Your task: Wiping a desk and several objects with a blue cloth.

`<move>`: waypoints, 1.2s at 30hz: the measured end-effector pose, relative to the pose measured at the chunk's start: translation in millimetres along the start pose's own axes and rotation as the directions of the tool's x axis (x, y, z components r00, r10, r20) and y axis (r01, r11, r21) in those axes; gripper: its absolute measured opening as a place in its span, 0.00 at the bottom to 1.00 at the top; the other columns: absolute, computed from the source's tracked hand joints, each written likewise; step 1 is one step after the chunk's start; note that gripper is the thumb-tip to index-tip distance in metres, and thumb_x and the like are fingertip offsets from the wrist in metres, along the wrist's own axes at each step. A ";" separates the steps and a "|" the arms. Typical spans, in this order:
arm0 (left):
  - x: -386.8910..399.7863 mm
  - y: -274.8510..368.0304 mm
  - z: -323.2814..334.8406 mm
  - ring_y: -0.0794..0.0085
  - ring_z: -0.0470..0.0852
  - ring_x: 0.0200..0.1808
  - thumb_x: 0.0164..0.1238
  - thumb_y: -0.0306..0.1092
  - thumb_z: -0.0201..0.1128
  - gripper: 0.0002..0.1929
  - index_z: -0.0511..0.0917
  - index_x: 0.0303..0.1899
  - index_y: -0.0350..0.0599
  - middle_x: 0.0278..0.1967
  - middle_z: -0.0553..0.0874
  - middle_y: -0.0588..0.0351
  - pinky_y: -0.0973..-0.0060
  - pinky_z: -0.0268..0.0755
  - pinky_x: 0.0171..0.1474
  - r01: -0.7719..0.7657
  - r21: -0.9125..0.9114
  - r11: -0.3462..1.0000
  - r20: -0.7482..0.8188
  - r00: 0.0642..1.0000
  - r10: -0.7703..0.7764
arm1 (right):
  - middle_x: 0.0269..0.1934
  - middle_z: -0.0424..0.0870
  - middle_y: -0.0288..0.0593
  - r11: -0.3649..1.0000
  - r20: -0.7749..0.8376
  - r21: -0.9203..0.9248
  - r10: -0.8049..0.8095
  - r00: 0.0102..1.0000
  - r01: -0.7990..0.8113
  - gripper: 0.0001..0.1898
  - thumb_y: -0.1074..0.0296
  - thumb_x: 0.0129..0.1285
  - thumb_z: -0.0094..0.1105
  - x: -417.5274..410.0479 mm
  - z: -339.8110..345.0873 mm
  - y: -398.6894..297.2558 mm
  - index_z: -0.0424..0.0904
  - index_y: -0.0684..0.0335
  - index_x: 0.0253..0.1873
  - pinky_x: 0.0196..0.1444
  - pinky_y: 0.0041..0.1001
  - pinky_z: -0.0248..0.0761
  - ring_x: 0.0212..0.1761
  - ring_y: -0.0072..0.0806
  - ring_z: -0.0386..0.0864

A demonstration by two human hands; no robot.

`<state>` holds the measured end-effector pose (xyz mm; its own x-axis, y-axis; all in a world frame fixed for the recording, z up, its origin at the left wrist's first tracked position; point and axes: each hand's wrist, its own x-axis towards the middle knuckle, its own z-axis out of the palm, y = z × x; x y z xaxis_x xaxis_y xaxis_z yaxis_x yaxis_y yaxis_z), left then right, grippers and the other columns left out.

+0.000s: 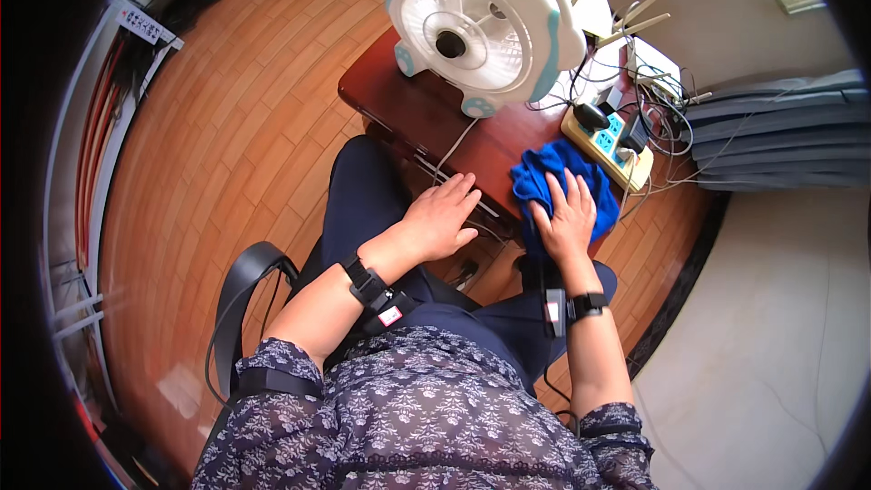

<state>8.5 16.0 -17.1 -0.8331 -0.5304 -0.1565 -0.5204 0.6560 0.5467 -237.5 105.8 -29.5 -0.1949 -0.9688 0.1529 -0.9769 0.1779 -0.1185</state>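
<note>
A crumpled blue cloth (pixel 558 163) lies on the front right part of a dark red wooden table (pixel 442 116), and some of it hangs past the front edge. My right hand (pixel 568 218) rests palm down on the cloth, fingers extended and spread rather than curled around it. At the table's front edge is my left hand (pixel 442 218), empty, its thumb held away from the fingers. A white electric fan (pixel 476 27) with light-blue paw-shaped feet stands on the table beyond both hands.
Right of the cloth lies a power strip (pixel 612 139) with plugs and black adapters. Tangled cables (pixel 670 109) and white routers (pixel 650 61) with antennas sit behind it. A grey curtain (pixel 782 136) hangs at right. A black chair armrest (pixel 248 286) is at my left.
</note>
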 end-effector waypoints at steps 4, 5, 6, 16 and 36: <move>-7.5 -13.3 4.5 0.51 0.59 0.72 0.64 0.43 0.61 0.31 0.66 0.65 0.36 0.72 0.60 0.42 0.61 0.57 0.70 -0.034 -0.020 0.999 -0.027 0.999 0.033 | 0.67 0.68 0.45 1.000 -0.006 -0.005 -0.023 1.000 0.023 0.29 0.48 0.54 0.64 -42.6 -15.2 2.5 0.76 0.50 0.61 0.69 0.45 0.52 0.71 0.45 0.60; -7.6 -14.6 2.5 0.52 0.61 0.72 0.64 0.43 0.61 0.30 0.67 0.64 0.36 0.72 0.60 0.43 0.61 0.59 0.70 -0.035 -0.032 0.999 -0.023 0.999 0.034 | 0.67 0.68 0.44 1.000 -0.001 -0.014 -0.023 1.000 0.023 0.29 0.48 0.54 0.64 -49.8 -16.5 3.1 0.76 0.50 0.61 0.69 0.45 0.52 0.71 0.45 0.60; -4.7 -13.0 -2.2 0.52 0.61 0.72 0.64 0.43 0.61 0.30 0.67 0.64 0.36 0.72 0.60 0.43 0.61 0.59 0.70 -0.032 -0.038 0.999 -0.020 0.999 0.032 | 0.67 0.68 0.45 0.999 0.001 -0.024 -0.027 1.000 0.027 0.30 0.48 0.52 0.64 -53.7 -17.7 4.0 0.76 0.50 0.61 0.69 0.46 0.52 0.71 0.45 0.59; 6.6 -0.4 -15.1 0.53 0.73 0.61 0.62 0.43 0.63 0.22 0.75 0.50 0.34 0.67 0.66 0.36 0.64 0.71 0.59 -0.029 0.014 0.999 0.082 0.996 0.028 | 0.68 0.65 0.45 0.997 0.002 -0.070 -0.033 0.999 0.033 0.29 0.44 0.58 0.60 13.3 3.2 -29.1 0.74 0.45 0.64 0.69 0.49 0.50 0.71 0.46 0.57; 9.5 19.3 -3.8 0.55 0.84 0.42 0.62 0.45 0.63 0.17 0.78 0.40 0.40 0.69 0.60 0.30 0.61 0.77 0.46 0.022 0.220 0.975 0.174 0.983 -0.061 | 0.67 0.69 0.40 0.910 -0.143 -0.166 0.359 0.922 -0.380 0.28 0.44 0.60 0.58 -24.3 0.7 28.9 0.74 0.45 0.64 0.65 0.50 0.54 0.70 0.42 0.60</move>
<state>-8.8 21.6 -4.9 -0.8197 -0.4678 -0.3307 -0.5667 0.7464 0.3488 -260.9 134.3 -37.3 -0.5428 -0.8051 0.2391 -0.8295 0.5585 -0.0026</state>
